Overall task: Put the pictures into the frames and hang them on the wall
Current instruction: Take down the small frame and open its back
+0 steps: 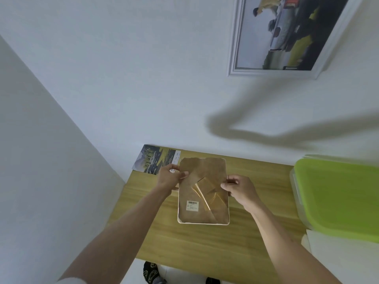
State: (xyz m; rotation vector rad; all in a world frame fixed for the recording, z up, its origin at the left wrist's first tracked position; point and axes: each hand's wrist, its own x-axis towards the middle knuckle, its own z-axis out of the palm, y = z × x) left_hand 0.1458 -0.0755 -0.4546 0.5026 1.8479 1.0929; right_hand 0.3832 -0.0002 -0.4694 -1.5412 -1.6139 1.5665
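Now both hands, left (169,177) and right (239,188), grip the face-down white frame's brown backing (203,191); next, open it for the landscape print (152,160).

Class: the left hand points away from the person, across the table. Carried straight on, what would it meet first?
Probably the loose picture lying just beyond the left hand, then the wall; depth is uncertain.

Desk (205,242): near strip of wood bare, open to approach. Middle taken by a frame (203,193) lying back-up, a hand at each side edge. Far left corner: loose picture (152,160) against the wall. Right edge blocked by a green-lidded box (336,197). Wall above carries a hung picture (287,35), upper right.
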